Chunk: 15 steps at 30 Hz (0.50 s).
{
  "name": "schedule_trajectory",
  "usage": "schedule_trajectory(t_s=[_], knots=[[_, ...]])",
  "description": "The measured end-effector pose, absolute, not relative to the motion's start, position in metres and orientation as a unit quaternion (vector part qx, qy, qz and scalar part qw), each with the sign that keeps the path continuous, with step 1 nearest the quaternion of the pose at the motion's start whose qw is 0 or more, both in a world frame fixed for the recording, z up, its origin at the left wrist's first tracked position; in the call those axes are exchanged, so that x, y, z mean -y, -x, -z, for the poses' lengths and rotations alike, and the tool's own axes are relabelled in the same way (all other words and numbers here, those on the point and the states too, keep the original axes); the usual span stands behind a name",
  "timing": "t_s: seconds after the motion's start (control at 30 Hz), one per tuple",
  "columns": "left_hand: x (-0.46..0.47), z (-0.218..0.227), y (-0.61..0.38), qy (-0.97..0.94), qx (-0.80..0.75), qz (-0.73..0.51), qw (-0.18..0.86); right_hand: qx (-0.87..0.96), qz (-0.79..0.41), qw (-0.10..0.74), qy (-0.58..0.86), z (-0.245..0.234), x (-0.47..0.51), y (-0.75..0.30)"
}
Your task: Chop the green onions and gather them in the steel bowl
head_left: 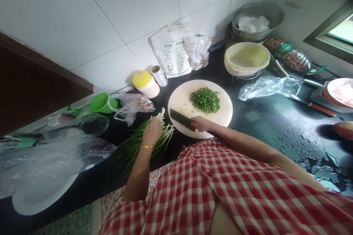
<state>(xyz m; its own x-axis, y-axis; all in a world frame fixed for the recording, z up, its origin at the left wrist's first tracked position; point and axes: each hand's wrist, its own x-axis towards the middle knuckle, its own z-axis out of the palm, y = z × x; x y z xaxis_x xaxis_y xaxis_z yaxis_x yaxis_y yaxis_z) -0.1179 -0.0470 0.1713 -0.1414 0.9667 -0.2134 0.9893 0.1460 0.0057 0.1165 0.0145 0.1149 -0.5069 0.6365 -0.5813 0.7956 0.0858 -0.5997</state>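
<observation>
My left hand is closed around part of a bunch of green onions lying on the dark counter, left of the board. Their white ends point toward the board, and the green leaves trail to the left. In my right hand is a cleaver, its broad dark blade resting over the left front of the round cutting board. A heap of finely chopped green onions sits on the board beyond the blade. The cleaver's handle is hidden in my fingers.
Behind the board are a yellow-lidded jar, a roll and a white printed bag. Baskets stand back right, beside a plastic bag and a knife. A green cup is at left. Water wets the right counter.
</observation>
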Motion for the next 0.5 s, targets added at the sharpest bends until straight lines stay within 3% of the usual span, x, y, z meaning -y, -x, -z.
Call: schedule_trajectory(t_s=[0.13,0.37,0.5], knots=[[0.051,-0.172,0.123,-0.643,-0.751,0.112,0.095,-0.732,0.462,0.094,-0.492,-0.108,-0.019,-0.102],[0.032,-0.121,0.053,-0.716,-0.678,0.109,0.122,-0.754,0.27,0.084,-0.593,-0.112,-0.052,-0.147],[0.003,-0.095,0.009,-0.727,-0.67,0.098,0.109,-0.774,0.194,0.121,-0.591,-0.109,-0.048,-0.177]])
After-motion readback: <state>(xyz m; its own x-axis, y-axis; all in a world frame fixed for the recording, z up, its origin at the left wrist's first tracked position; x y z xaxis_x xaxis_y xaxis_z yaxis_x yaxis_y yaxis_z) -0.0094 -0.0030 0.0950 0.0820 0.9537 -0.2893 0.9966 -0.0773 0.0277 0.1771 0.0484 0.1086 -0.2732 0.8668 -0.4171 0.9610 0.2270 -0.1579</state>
